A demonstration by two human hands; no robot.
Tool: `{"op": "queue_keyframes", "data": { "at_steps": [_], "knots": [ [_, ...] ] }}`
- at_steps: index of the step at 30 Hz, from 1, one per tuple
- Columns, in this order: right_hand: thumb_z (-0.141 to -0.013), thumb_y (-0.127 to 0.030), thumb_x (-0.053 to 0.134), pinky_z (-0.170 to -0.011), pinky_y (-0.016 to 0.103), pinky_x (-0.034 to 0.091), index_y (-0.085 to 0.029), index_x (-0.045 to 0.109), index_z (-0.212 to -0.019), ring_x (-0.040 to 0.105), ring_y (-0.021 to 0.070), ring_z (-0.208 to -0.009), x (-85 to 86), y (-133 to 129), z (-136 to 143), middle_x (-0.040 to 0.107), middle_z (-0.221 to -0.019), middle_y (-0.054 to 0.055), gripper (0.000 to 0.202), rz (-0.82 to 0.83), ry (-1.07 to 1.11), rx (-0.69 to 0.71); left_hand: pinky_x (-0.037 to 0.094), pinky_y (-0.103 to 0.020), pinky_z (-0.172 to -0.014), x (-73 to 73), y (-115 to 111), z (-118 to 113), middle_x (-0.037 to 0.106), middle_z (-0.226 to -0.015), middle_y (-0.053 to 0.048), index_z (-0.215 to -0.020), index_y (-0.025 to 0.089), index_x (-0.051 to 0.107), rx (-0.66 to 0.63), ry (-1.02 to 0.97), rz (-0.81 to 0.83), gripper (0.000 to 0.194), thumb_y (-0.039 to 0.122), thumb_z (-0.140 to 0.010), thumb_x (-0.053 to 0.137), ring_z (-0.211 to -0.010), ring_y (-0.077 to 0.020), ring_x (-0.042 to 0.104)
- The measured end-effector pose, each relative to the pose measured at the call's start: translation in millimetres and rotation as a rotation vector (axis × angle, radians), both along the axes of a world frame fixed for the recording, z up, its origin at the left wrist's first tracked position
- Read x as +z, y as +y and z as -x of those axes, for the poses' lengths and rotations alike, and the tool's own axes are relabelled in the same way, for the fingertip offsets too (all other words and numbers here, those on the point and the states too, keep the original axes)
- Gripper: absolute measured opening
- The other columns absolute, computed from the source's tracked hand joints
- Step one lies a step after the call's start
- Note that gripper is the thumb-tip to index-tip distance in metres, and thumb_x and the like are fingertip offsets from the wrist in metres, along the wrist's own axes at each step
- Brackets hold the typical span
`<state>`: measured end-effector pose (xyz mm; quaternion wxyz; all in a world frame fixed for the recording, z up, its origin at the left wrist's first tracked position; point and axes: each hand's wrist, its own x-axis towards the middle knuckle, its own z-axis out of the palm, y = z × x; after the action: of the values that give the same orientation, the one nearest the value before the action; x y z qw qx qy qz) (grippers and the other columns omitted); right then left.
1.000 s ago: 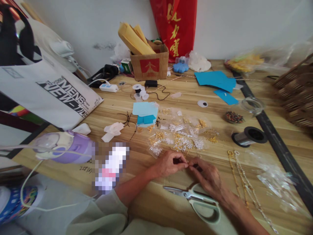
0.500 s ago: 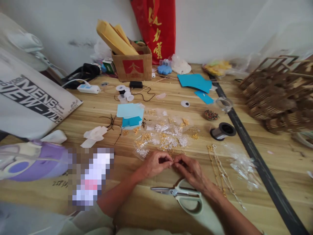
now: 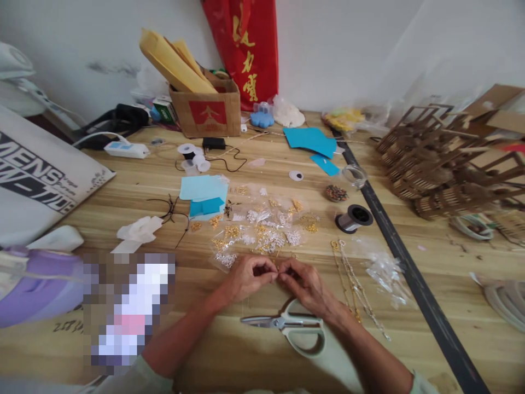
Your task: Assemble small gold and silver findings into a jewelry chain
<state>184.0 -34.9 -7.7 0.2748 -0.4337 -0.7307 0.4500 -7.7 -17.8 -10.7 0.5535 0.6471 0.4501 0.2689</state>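
Observation:
My left hand [image 3: 252, 275] and my right hand [image 3: 302, 280] meet fingertip to fingertip over the wooden table, each in a pinch. Whatever is between the fingertips is too small to make out. Just beyond them lie small clear bags and loose piles of silver beads [image 3: 270, 241] and gold beads [image 3: 232, 231]. Scissors [image 3: 283, 323] with pale green handles lie below the hands, blades pointing left, close under my right wrist. Gold and silver chains [image 3: 359, 284] rest to the right of my right forearm.
A wire spool [image 3: 353, 219], a pot of mixed beads [image 3: 337, 192] and crumpled clear plastic [image 3: 385, 271] are on the right. Brown baskets [image 3: 435, 164] stack at far right. Blue cards [image 3: 205, 191], a purple object [image 3: 45, 284] and a cardboard box [image 3: 207, 112] are leftward.
The view has turned slightly to the right, so everything sits further left in the picture. Both hands keep their fingertips together over the same spot.

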Motion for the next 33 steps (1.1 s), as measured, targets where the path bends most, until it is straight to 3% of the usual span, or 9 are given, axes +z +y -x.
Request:
{"op": "queue_keyframes", "data": {
  "at_steps": [12,16,21,33],
  "knots": [
    [-0.094,-0.027,0.047,-0.058,0.021,0.039,-0.018,0.056,-0.088,0.051,0.0115,-0.063,-3.5,0,-3,0.056,-0.072,-0.001,0.014,-0.002,0.012,0.025,0.037,-0.022,-0.055,-6.4,1,1,0.062,-0.062,-0.001,-0.068,0.014,0.066,-0.012,-0.026,-0.012,0.015,0.028,-0.076,0.064,-0.058,-0.0117,0.052],
    [-0.095,-0.026,0.045,-0.055,0.021,0.036,-0.019,0.053,-0.087,0.048,0.0109,-0.059,-6.0,3,-7,0.054,-0.07,-0.002,0.013,-0.013,-0.027,-0.002,0.04,-0.022,-0.056,-5.9,7,8,0.061,-0.062,-0.001,-0.069,0.014,0.064,0.078,-0.087,-0.011,0.02,0.031,-0.078,0.061,-0.058,-0.0117,0.053],
    [-0.095,-0.022,0.043,-0.06,0.023,0.036,-0.02,0.05,-0.087,0.05,0.0122,-0.061,1.4,7,-15,0.057,-0.072,-0.001,0.012,-0.091,-0.192,-0.014,0.042,-0.021,-0.056,3.9,19,23,0.059,-0.06,0.0,-0.068,0.015,0.062,0.279,-0.097,-0.065,0.021,0.033,-0.079,0.061,-0.057,-0.0113,0.053],
    [-0.097,-0.024,0.039,-0.067,0.027,0.033,-0.02,0.053,-0.09,0.059,0.0166,-0.072,12.2,9,-31,0.064,-0.08,0.003,0.016,-0.073,-0.631,0.086,0.042,-0.021,-0.056,11.4,23,41,0.061,-0.063,0.0,-0.074,0.016,0.063,0.264,0.059,-0.148,0.021,0.035,-0.08,0.06,-0.059,-0.0118,0.054]
  ]
}}
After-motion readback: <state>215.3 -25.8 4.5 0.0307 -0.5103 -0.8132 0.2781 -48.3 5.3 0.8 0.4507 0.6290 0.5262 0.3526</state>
